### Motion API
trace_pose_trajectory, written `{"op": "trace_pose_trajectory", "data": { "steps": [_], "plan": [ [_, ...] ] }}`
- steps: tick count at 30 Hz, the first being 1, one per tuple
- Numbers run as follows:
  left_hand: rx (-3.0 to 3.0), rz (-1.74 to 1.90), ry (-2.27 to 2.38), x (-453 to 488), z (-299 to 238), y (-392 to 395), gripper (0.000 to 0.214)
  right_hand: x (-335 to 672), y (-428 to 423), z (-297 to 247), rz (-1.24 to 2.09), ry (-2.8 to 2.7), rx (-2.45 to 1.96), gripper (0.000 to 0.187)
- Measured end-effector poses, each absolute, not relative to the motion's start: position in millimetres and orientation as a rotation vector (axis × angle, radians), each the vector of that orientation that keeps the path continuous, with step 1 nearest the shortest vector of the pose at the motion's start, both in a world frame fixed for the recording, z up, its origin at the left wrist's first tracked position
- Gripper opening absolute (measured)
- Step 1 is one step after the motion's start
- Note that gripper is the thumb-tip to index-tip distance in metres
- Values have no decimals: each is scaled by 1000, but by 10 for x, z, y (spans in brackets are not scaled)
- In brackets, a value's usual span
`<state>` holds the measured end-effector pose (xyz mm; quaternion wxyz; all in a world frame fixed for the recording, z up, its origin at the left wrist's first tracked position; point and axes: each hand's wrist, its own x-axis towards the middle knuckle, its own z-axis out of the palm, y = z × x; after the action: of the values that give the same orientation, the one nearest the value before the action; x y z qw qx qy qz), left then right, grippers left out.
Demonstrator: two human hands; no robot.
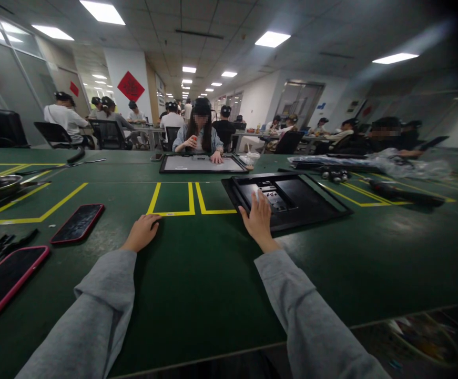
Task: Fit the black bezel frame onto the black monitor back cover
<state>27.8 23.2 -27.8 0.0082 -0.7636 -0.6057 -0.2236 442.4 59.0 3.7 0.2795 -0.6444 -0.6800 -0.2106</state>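
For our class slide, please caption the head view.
Left hand on the green table, right hand at a black panel.

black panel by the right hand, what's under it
The green tabletop shows around the black panel; whatever lies directly beneath is covered and can't be seen.

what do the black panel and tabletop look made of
Panel: probably plastic or painted metal, satin black, judging by its soft sheen. Tabletop: perhaps a green rubber or vinyl covering, smooth, semi-gloss, showing blurred light patches.
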Motion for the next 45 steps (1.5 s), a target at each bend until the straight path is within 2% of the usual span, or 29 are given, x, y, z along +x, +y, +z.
{"op": "trace_pose_trajectory", "data": {
  "steps": [2, 5, 23, 35, 45],
  "plan": [
    [-2389, -694, -1900, 288, -263, 221, 43, 4374, 598, -11, -547, -1988, -1736, 66],
    [-2398, -709, -1891, 298, -243, 211, 42, 4349, 622, -97, -511, -2152, -1793, 59],
    [-2432, -723, -1881, 384, -243, 203, 43, 4026, 343, 75, -534, -2219, -1773, 58],
    [-2747, -1231, -1930, 1139, -84, -62, 49, 3238, -205, 50, -450, -2329, -1434, 59],
    [-2859, -1483, -2026, 1575, -204, -114, 57, 3322, -164, 175, -189, -2306, -1306, 42]
  ]
}}
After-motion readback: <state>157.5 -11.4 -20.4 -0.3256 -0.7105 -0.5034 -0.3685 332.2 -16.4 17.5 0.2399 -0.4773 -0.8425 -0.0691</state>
